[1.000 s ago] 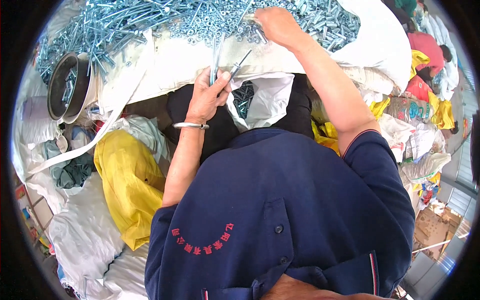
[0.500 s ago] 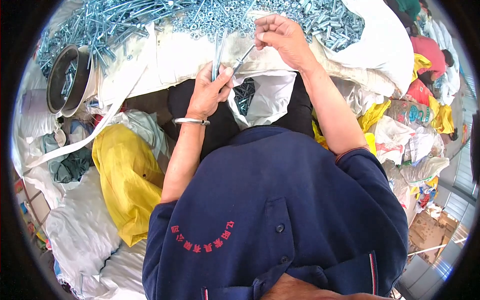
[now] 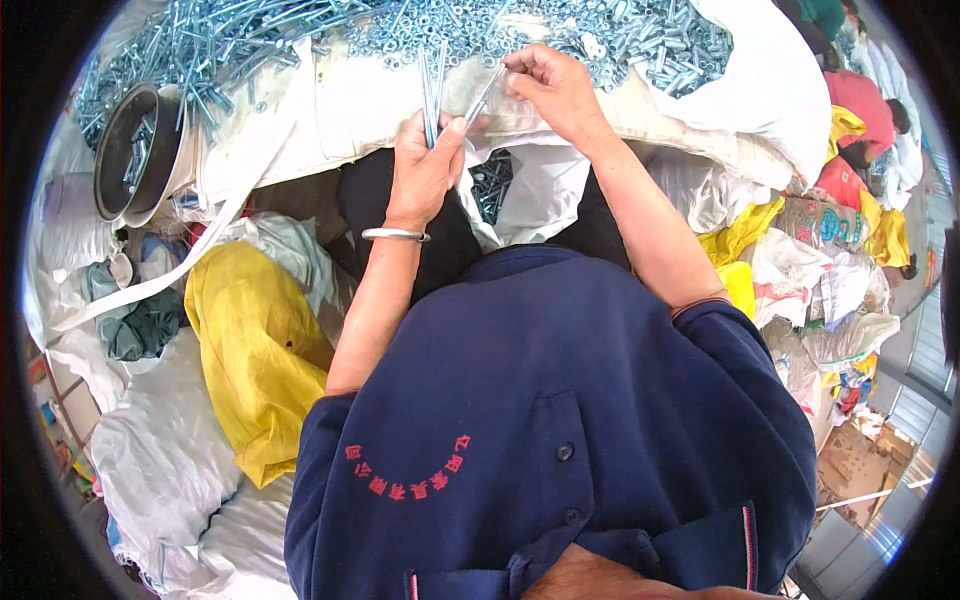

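Observation:
My left hand (image 3: pixel 428 165) is closed around a few long thin silvery bolts (image 3: pixel 431 90) that point up and away from me. Its thumb and fingers also grip a separate bolt (image 3: pixel 483 100) with a thicker sleeve-like part, tilted toward the right. At that bolt's far end, my right hand (image 3: pixel 555 92) pinches with thumb and forefinger; whether a small nut sits between the fingertips is too small to tell. Just beyond both hands lie heaps of loose nuts (image 3: pixel 440 35), with metal sleeves (image 3: pixel 685 60) to the right and long bolts (image 3: pixel 230 45) to the left.
A dark round metal pot (image 3: pixel 106 160) with some parts inside stands at the left. Between my knees hangs an open white sack (image 3: pixel 545 195) holding dark metal pieces (image 3: pixel 490 185). A yellow sack (image 3: pixel 250 350) lies left; another person in red (image 3: pixel 860 105) is far right.
My right hand has moved slightly down and left along with the tilted bolt, which now stands steeper. The left hand has shifted slightly upward and still holds the bolts.

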The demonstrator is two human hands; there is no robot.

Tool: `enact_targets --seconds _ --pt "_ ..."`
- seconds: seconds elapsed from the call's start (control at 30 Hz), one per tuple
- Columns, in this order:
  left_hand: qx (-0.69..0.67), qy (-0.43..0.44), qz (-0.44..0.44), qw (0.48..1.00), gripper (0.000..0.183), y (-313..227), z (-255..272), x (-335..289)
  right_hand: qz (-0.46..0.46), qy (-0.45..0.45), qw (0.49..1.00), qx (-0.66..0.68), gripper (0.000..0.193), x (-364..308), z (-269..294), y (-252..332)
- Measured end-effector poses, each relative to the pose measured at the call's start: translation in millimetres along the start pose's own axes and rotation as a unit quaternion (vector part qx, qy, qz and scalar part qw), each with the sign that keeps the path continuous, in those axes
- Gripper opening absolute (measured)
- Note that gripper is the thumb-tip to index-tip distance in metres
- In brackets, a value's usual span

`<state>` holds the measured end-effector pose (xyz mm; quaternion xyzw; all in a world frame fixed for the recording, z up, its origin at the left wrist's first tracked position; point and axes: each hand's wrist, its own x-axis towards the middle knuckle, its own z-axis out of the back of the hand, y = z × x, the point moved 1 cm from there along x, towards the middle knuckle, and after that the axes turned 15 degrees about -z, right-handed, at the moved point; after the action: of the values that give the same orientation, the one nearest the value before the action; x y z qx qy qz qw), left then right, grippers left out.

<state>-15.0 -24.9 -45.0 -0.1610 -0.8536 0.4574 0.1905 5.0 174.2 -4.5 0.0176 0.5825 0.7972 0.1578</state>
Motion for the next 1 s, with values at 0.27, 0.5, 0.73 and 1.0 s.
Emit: enact_targets --seconds 0.27,0.5,0.73,1.0 --pt "-0.039 -0.022 0.006 0.999 0.012 -1.0 2.0 -0.9 0.014 -0.098 0.995 -0.003 0.018 8.1 20.8 -1.9" --pt "-0.050 0.001 0.032 0.998 0.012 -6.5 -0.5 1.0 0.320 -0.235 0.889 -0.228 0.014 62.0 71.4 14.1" --pt "-0.051 0.011 0.051 0.997 0.013 -3.7 3.1 0.8 0.210 -0.174 0.758 -0.593 0.013 77.6 27.2 16.3" --pt "-0.056 0.008 0.048 0.997 0.013 -5.8 1.8 0.7 0.218 -0.137 0.769 -0.586 0.017 69.0 38.5 19.9"
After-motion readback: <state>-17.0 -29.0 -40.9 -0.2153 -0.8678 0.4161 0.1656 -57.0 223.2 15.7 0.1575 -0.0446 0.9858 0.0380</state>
